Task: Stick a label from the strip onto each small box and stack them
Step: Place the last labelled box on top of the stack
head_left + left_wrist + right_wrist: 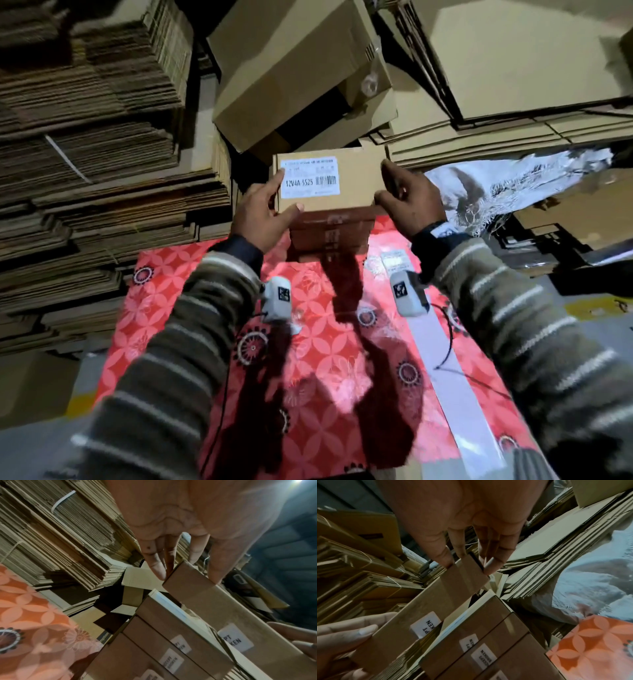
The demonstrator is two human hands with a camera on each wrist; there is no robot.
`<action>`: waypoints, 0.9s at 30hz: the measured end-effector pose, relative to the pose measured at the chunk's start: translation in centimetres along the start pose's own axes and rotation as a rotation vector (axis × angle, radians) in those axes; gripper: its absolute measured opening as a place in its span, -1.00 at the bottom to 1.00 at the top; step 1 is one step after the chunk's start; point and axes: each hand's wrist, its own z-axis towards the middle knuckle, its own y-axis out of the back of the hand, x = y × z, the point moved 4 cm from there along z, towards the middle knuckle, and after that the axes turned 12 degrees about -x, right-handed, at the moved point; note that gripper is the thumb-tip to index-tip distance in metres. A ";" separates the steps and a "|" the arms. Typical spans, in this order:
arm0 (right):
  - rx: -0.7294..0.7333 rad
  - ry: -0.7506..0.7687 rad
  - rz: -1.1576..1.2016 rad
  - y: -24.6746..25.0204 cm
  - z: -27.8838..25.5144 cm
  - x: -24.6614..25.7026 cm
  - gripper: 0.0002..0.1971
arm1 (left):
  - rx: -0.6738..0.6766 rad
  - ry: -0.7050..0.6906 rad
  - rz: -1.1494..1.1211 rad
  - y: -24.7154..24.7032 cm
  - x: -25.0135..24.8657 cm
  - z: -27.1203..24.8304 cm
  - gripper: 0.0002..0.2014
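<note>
A small brown box with a white barcode label on top is held between both hands. My left hand pinches its left end between fingers and thumb, and my right hand pinches its right end. The box hangs just over a stack of small boxes; the left wrist view shows a gap between the held box and the stack. In the right wrist view the held box is tilted above the stack. A white label strip lies on the cloth at right.
A red patterned cloth covers the work surface. Piles of flattened cardboard rise at the left and back right. A large open carton leans behind the stack. Crumpled silver plastic lies at the right.
</note>
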 end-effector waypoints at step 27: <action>0.042 -0.171 0.008 -8.9 7.0 -4.4 -0.40 | 0.099 0.184 -0.164 -6.1 6.0 7.2 -0.19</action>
